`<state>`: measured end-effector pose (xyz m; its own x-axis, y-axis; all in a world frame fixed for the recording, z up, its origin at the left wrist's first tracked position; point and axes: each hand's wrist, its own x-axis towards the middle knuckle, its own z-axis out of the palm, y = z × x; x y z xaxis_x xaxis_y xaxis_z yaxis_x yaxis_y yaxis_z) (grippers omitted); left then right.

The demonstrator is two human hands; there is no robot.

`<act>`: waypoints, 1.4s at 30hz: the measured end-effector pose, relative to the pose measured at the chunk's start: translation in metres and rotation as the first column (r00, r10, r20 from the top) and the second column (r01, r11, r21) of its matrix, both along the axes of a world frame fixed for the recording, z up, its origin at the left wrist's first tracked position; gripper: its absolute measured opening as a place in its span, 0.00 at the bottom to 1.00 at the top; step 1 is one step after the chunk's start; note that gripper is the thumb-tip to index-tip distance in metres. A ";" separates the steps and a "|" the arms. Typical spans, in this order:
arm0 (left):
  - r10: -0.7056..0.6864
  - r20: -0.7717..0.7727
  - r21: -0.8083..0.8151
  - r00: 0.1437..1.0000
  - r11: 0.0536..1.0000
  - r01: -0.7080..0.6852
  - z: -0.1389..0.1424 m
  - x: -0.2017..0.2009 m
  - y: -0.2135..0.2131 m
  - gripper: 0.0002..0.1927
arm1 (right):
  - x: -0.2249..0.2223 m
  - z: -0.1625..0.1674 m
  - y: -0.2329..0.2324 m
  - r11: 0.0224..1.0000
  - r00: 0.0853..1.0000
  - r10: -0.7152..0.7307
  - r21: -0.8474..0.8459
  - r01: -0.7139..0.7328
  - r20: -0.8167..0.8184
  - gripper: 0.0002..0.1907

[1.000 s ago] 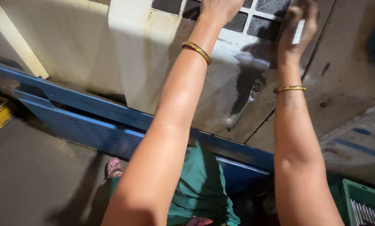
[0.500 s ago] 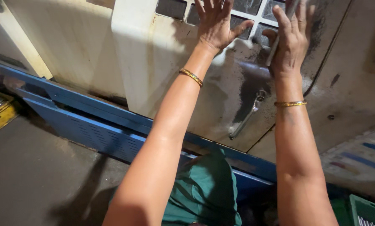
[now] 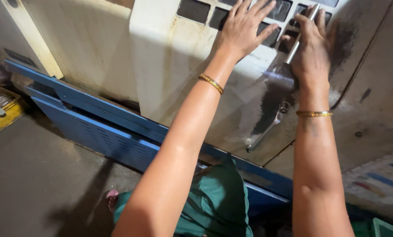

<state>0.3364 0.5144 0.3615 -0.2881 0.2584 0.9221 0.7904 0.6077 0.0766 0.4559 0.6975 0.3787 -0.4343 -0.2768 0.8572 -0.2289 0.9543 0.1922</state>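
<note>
- The left hand (image 3: 244, 28) lies flat with fingers spread on the cream metal panel (image 3: 161, 57), gripping nothing; its fingertips reach over the dark rectangular windows (image 3: 196, 9) set in a row near the panel's top edge.
- The right hand (image 3: 312, 48) presses against the same panel, just beside the left, with its fingers curled loosely around a thin bright metal rod (image 3: 301, 35) that runs slanted from under the palm up past the fingertips.
- Each wrist wears a thin gold bangle (image 3: 211, 83).
- The panel is painted metal, smooth, worn and stained; a broad black greasy smear (image 3: 271, 98) spreads below the right hand.
- A steel spanner (image 3: 266, 131) lies slanted on the panel under the right forearm, well below the rod, touched by neither hand.
- Below the panel runs a blue metal skirt (image 3: 95, 131) with rows of small slots.
- At the lower right, a pale printed sheet (image 3: 376, 175) with blue and red bars sits on the surface; its print is too blurred to make out.
- At the left edge, a yellow tray (image 3: 1, 116) holds grey metal parts on the dull grey floor (image 3: 34, 175).
</note>
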 end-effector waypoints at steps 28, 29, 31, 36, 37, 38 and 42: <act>0.265 0.306 -0.319 0.914 0.934 -0.164 0.022 0.044 -0.026 0.40 | -0.021 0.016 0.002 0.990 0.994 0.110 0.084 -0.109 -0.003 0.14; 0.285 0.322 -0.357 0.903 0.920 -0.163 0.022 0.048 -0.028 0.38 | -0.019 0.016 0.001 0.993 0.998 0.059 0.102 -0.059 0.003 0.13; 0.326 0.344 -0.434 0.880 0.887 -0.159 0.023 0.050 -0.033 0.34 | -0.017 0.014 0.001 0.986 0.982 0.163 0.044 -0.160 -0.100 0.17; 0.254 0.308 -0.402 0.917 0.908 -0.116 0.013 0.037 -0.021 0.35 | -0.017 0.008 0.007 0.864 0.944 0.326 -0.392 -0.316 -0.045 0.15; 0.236 0.307 -0.381 0.922 0.918 -0.108 0.008 0.031 -0.017 0.36 | -0.019 0.007 0.008 0.943 0.980 0.200 -0.270 -0.196 -0.010 0.15; 0.239 0.274 -0.362 0.932 0.923 -0.130 0.003 0.023 -0.013 0.36 | -0.019 0.006 0.010 0.984 0.994 0.101 -0.144 -0.105 -0.029 0.17; 0.251 0.057 -0.156 0.966 0.958 -0.240 -0.017 -0.004 0.007 0.36 | -0.021 0.002 0.015 0.989 0.982 -0.052 0.124 0.075 -0.183 0.31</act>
<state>0.3323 0.5213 0.3449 -0.4265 0.3014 0.8528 0.6106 0.7916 0.0257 0.4352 0.7124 0.3805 -0.2973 -0.3673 0.8813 -0.1193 0.9301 0.3474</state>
